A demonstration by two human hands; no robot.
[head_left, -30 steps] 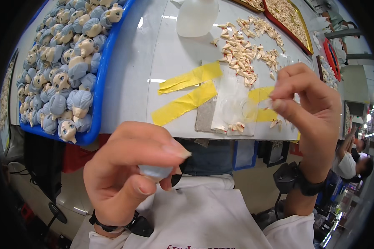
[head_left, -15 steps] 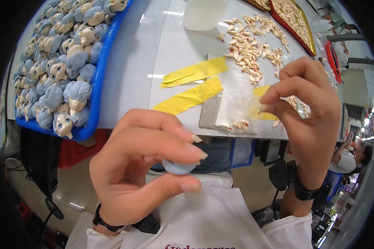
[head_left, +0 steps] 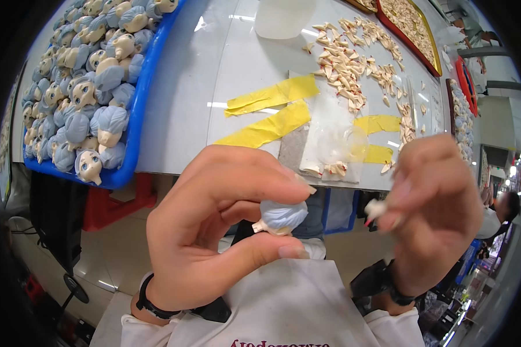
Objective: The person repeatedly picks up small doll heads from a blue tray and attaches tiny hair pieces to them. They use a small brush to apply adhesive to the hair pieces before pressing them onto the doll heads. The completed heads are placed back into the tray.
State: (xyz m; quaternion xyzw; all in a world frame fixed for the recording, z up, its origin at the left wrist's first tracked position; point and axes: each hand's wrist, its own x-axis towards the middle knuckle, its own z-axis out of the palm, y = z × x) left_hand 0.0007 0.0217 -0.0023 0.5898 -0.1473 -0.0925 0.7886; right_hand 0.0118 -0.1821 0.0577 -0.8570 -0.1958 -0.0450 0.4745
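Observation:
Pinched between thumb and fingers of my left hand (head_left: 208,225) is a small doll head (head_left: 283,217) with light blue hair, its pale neck stub pointing left. My right hand (head_left: 431,205), smeared by motion, is closed on a small cream piece (head_left: 375,210) with a red tip, a short way right of the doll head. Similar cream pieces (head_left: 344,66) with red ends lie scattered on the table beyond. A shallow clear round dish (head_left: 333,139) rests on a taped pad near the table edge, with a few pieces in front of it.
A blue crate (head_left: 130,124) full of blue-haired doll heads (head_left: 78,92) stands at the left. Yellow tape strips (head_left: 266,124) cross the white table (head_left: 182,110). A translucent container (head_left: 283,17) and a tray of cream pieces (head_left: 411,29) are at the back.
My right hand has come down toward me from above the dish, now showing a cream piece in its fingers. My left hand has shifted right and turned, exposing more of the doll head.

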